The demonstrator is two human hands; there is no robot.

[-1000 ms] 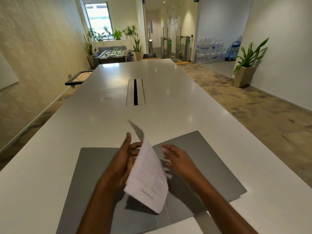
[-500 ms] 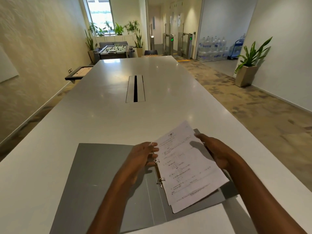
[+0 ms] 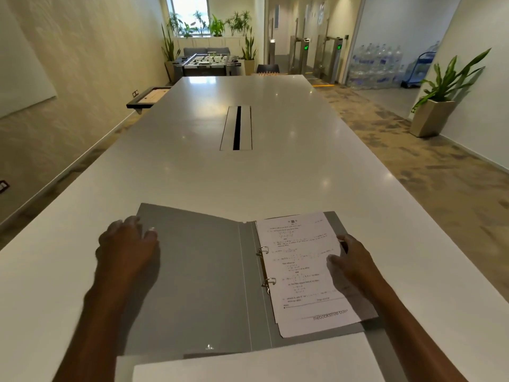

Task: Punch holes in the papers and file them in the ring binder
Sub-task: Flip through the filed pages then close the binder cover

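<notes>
The papers [image 3: 303,271] lay on the binder's [image 3: 198,271] right half, threaded on its rings [image 3: 264,250]. The left hand [image 3: 128,244], fingers relaxed, pressed the binder's left cover. The right hand [image 3: 349,260] rested loosely on the papers' outer edge. The skewed sheets might tear at their holes if tugged.

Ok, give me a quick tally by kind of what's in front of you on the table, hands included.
Ring binder: 1
Binder rings: 2
Filed paper stack: 1
Loose paper pile at the near edge: 1
Hands: 2, left hand and right hand
Total: 7
</notes>
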